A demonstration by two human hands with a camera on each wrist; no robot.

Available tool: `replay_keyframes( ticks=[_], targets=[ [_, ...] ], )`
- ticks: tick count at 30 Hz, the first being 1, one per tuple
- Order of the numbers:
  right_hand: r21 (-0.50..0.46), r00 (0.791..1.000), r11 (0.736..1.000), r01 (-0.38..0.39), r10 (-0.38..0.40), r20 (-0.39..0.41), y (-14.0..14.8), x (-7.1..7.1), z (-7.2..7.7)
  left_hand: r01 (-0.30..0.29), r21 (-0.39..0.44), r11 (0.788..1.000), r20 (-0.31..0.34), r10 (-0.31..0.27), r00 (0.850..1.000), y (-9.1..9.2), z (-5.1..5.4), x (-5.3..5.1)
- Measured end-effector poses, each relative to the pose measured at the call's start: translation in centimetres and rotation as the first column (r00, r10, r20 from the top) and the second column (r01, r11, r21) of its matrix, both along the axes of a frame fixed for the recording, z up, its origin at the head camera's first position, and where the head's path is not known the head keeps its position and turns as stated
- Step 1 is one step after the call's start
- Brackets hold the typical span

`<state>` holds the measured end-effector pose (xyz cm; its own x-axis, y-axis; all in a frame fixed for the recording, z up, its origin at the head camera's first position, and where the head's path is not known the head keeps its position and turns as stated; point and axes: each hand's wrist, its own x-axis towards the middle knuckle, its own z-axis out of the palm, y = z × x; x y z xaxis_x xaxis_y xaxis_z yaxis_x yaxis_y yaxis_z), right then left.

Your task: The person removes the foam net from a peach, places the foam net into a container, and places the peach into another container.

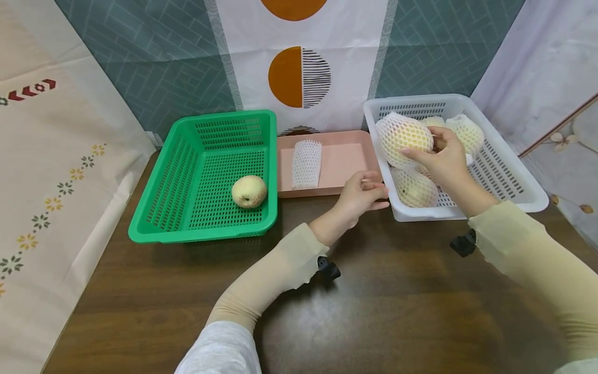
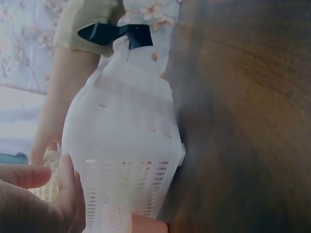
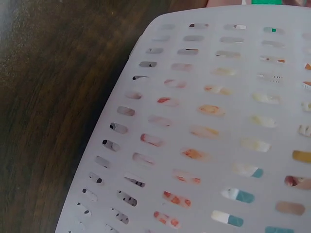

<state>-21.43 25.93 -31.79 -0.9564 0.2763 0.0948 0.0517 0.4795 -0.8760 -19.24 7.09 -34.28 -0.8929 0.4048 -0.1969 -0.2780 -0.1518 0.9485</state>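
Observation:
My right hand (image 1: 446,158) grips a round fruit in a white foam net (image 1: 404,136), over the left side of the white basket (image 1: 528,200). Beneath and behind it in that basket lie several other net-wrapped fruits (image 1: 416,189). My left hand (image 1: 359,200) is beside the basket's left wall, fingers loosely bent, with nothing seen in them. In the left wrist view that hand (image 2: 43,199) appears close to the white basket (image 2: 121,116). The right wrist view shows only the slotted basket wall (image 3: 194,121); the right hand is hidden there.
A green basket (image 1: 201,234) stands at the left with one bare pale-yellow apple-like fruit (image 1: 249,191) inside. Between the baskets sits a pink tray (image 1: 345,156) holding a foam net sleeve (image 1: 307,164). All stand on a dark wooden table (image 1: 374,311), with patterned cloth behind.

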Motion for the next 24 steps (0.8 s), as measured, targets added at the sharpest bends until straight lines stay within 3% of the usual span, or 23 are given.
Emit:
replay_keyframes(
  ticks=[4, 10, 20, 24],
  targets=[
    [-0.026, 0.998, 0.999, -0.026, 0.024, -0.059, 0.1, 0.2, -0.1, -0.029, 0.005, 1.000, -0.006, 0.029, 1.000, -0.3, 0.3, -0.3],
    [-0.074, 0.980, 0.989, -0.126, 0.113, -0.165, 0.0, 0.5, -0.3, -0.068, 0.038, 0.997, -0.014, 0.069, 0.998, -0.8, 0.8, -0.8],
    [-0.073, 0.943, 0.969, -0.236, 0.210, -0.258, -0.4, 1.0, -0.2, -0.090, 0.124, 0.988, -0.058, 0.098, 0.994, -1.2, 1.5, -1.6],
    [-0.088, 0.930, 0.957, -0.277, 0.244, -0.274, -0.6, 1.3, -0.2, -0.073, 0.134, 0.988, -0.069, 0.082, 0.994, -1.4, 1.7, -1.7]
  ],
)
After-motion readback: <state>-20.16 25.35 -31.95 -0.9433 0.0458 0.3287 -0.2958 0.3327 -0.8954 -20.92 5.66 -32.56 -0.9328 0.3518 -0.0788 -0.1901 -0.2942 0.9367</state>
